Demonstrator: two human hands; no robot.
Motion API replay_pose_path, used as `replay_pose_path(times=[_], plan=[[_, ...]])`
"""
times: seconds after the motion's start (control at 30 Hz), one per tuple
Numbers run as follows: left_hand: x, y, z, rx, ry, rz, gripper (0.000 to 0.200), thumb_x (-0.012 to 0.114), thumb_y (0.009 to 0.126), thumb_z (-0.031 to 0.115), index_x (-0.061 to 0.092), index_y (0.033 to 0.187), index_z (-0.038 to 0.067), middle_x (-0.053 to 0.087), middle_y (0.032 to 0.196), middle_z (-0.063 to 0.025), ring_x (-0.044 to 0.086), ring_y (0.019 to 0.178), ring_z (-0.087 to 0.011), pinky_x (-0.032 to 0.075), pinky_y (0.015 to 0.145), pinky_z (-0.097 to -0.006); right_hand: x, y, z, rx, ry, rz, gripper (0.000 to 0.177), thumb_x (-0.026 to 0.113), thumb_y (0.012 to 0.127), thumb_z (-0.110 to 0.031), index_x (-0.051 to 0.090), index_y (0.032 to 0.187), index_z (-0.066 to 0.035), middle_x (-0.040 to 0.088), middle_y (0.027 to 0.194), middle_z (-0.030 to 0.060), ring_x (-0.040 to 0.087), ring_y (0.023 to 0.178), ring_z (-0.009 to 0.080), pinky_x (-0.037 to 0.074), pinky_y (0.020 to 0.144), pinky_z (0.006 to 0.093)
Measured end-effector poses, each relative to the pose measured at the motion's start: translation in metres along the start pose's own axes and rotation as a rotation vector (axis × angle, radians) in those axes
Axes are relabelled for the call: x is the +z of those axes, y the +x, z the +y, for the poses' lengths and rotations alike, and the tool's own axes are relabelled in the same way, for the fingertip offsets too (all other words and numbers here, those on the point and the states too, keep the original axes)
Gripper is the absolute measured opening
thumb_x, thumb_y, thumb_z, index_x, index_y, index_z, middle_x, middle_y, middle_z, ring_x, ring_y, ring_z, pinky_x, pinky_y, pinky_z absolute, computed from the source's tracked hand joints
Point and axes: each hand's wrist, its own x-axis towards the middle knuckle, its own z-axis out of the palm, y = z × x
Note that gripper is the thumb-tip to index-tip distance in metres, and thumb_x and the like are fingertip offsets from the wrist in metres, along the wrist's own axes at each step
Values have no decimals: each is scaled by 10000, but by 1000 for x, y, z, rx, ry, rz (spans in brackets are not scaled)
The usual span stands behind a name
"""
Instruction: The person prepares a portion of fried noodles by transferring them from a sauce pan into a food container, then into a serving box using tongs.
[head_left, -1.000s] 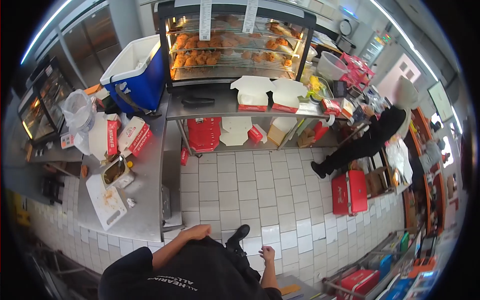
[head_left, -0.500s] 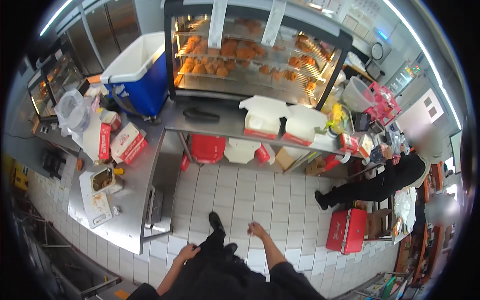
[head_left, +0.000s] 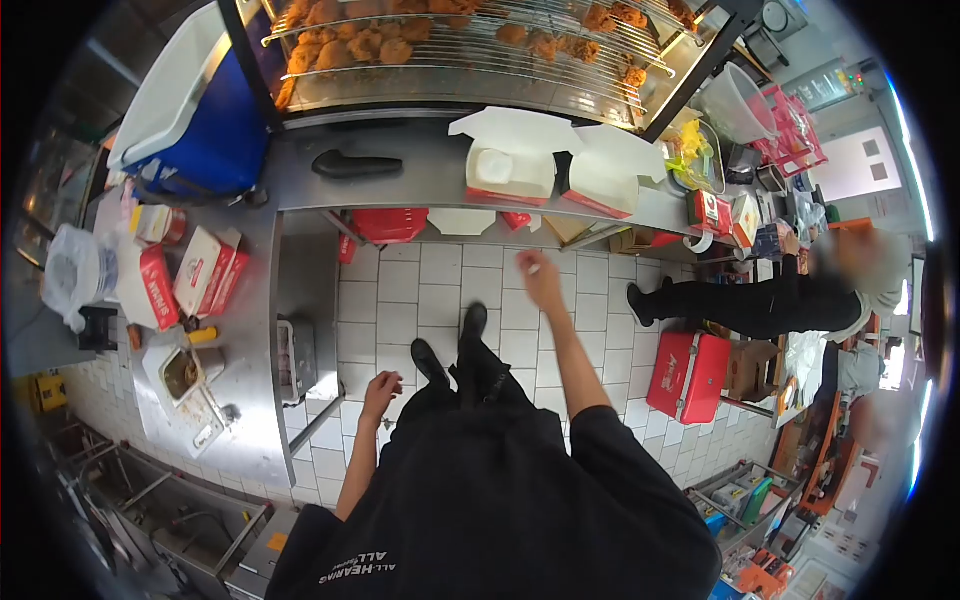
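Note:
My right hand (head_left: 542,282) is held out over the floor, just short of the counter's front edge. Its fingers are curled closed around a small pale spot that I cannot make out. Down by my thigh hangs my left hand (head_left: 380,394), touching nothing, its fingers loosely bent and apart. On the steel counter ahead stand two open red-and-white cardboard boxes. The left box (head_left: 511,187) contains a white round tub (head_left: 494,166); the right box (head_left: 606,186) has its lid folded back. A black handled object (head_left: 356,165) lies left of them.
Fried chicken (head_left: 372,45) fills racks in a lit display case behind the counter. A blue cooler box (head_left: 215,140) is at left, above a side table (head_left: 250,400) with cartons and a metal container. A red cooler box (head_left: 690,377) stands on the floor near another person (head_left: 740,300).
I have moved nearer the counter, and my view tilts further down. My right hand has reached forward; my left hand has swung slightly forward beside my leg.

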Motion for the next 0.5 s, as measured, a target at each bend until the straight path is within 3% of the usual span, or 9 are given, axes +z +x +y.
replay_pose_path(times=[0.07,0.13,0.17,0.2,0.27,0.33,0.37,0.43,0.5], plan=[[-12,3,-10,-80,-94,87,307,579,967,368,655,1001,72,667,785,-35,641,715,-121,485,643,-274,-38,58,21,-91,-71,266,171,667,854,-115,651,1011,-48,666,943,161,634,905,331,469,801,422],[-31,8,-46,-126,-99,179,301,575,967,366,650,1009,78,676,810,-34,643,709,-121,476,622,-276,-73,110,49,-113,-547,679,338,704,871,-254,604,1096,-23,612,1066,197,568,1008,364,420,914,468],[-34,-3,-45,-196,-68,251,297,565,970,365,645,1007,82,677,827,-33,645,713,-118,467,606,-273,-98,137,56,133,-647,705,421,724,846,-317,593,1135,-40,602,1111,179,570,1019,359,429,905,475],[-39,-10,-53,-269,-75,322,288,550,975,358,644,1002,87,680,839,-39,647,714,-120,463,596,-274,-116,156,84,174,-856,796,560,750,806,-395,553,1216,-68,586,1141,179,578,1041,370,448,914,486],[-42,-25,-59,-356,-140,394,292,544,978,365,644,1002,91,682,841,-45,656,727,-132,472,601,-287,-147,189,110,666,-663,713,856,786,713,-518,443,1346,-58,545,1205,260,565,1123,428,487,931,512],[-39,-41,-59,-409,-133,436,317,527,988,374,638,1018,79,692,860,-65,678,757,-158,496,611,-306,-190,208,258,564,-577,233,633,752,755,-458,610,1198,-27,624,1141,221,574,1169,377,446,1004,509],[-31,-48,-59,-402,-148,447,320,524,989,374,637,1019,76,693,863,-68,680,752,-161,501,609,-311,-209,205,334,268,-737,338,513,713,781,-491,716,1016,-35,704,920,206,669,950,396,516,857,509],[-18,-56,-60,-336,-182,490,330,517,991,375,640,1023,70,694,853,-71,682,736,-165,507,593,-308,-267,189,321,-27,-970,89,426,659,849,-472,729,990,-76,707,896,190,681,859,380,530,751,490],[-4,-56,-56,-340,-274,508,293,552,978,329,643,1031,56,689,819,-68,678,718,-172,507,575,-295,-331,160,276,84,-652,125,475,416,982,-430,588,1207,-49,601,1158,209,595,1081,348,527,851,471]])
